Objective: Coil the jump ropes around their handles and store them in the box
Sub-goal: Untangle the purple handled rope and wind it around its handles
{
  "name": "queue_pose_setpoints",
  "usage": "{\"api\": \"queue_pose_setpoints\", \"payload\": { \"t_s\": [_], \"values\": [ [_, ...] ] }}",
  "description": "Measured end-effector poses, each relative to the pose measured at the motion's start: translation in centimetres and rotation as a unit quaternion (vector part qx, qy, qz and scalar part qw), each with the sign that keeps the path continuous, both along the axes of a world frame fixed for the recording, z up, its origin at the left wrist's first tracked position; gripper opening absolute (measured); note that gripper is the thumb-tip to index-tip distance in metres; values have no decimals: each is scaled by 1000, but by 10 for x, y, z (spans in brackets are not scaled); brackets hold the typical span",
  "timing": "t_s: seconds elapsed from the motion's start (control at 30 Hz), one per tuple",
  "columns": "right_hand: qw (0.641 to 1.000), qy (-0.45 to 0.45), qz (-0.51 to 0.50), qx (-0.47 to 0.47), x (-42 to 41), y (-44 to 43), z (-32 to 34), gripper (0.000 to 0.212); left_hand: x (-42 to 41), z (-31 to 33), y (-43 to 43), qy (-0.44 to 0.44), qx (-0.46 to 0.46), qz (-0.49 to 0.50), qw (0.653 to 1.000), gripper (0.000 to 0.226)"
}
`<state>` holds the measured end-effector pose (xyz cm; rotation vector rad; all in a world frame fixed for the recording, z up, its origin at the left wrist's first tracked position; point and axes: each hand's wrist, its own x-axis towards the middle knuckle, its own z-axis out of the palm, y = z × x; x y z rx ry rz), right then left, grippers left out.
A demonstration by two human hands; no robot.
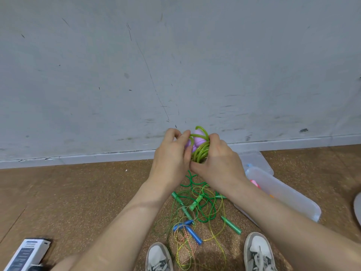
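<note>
I see the left hand (pixel 172 153) pinching the green rope (pixel 201 152) beside its purple handles (pixel 199 138), and the right hand (pixel 216 159) clasping the coiled loops. Directly below this grip lie loose ropes (pixel 197 208). The clear box (pixel 283 194) sits below it and to the right.

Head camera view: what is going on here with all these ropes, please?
A person holds a green jump rope coiled around its purple handles; left grip and right grip both hold the bundle. On the floor below lies a tangle of other ropes with green handles and blue handles, not yet coiled. The clear plastic box stands open at the right.
</note>
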<state>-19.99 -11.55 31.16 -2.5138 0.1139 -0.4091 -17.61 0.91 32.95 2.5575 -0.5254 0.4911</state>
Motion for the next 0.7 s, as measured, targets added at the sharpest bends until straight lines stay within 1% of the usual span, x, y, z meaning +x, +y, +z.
{"api": "queue_pose_setpoints", "payload": {
  "t_s": [0.13, 0.3, 0.33, 0.37, 0.43, 0.47, 0.5, 0.53, 0.6, 0.67, 0.7],
  "values": [
    [999, -18, 1, -36, 0, -1, -1, 59, 3, 2, -1, 45, -84, 1, 995, 37],
    [999, -22, 3, -33, 0, -5, 3, 60, 5, 10, -1, 137, -116, 29, 983, 40],
    [999, -21, 12, -38, 0, -6, 4, 60, 6, 12, 0, 167, -143, 22, 975, 37],
    [999, -21, 23, -42, 1, -8, 5, 60, 6, 13, 3, 211, -193, 6, 958, 33],
    [998, -22, 50, -42, 2, -12, 7, 63, 4, 20, 10, 318, -317, -26, 893, 34],
    [997, -21, 65, -39, 4, -15, 9, 63, 4, 22, 14, 359, -361, -37, 860, 35],
    [996, -19, 79, -36, 5, -17, 11, 63, 5, 24, 18, 386, -386, -43, 837, 37],
    [995, -19, 92, -35, 7, -20, 13, 62, 7, 26, 21, 404, -400, -43, 821, 38],
    [993, -24, 107, -44, 8, -23, 16, 61, 9, 29, 26, 416, -407, -38, 812, 37],
    [991, -37, 110, -63, 8, -23, 16, 59, 8, 29, 26, 403, -402, -25, 822, 32],
    [990, -44, 109, -73, 8, -22, 16, 57, 9, 28, 26, 390, -394, -13, 832, 30]
  ]
}}
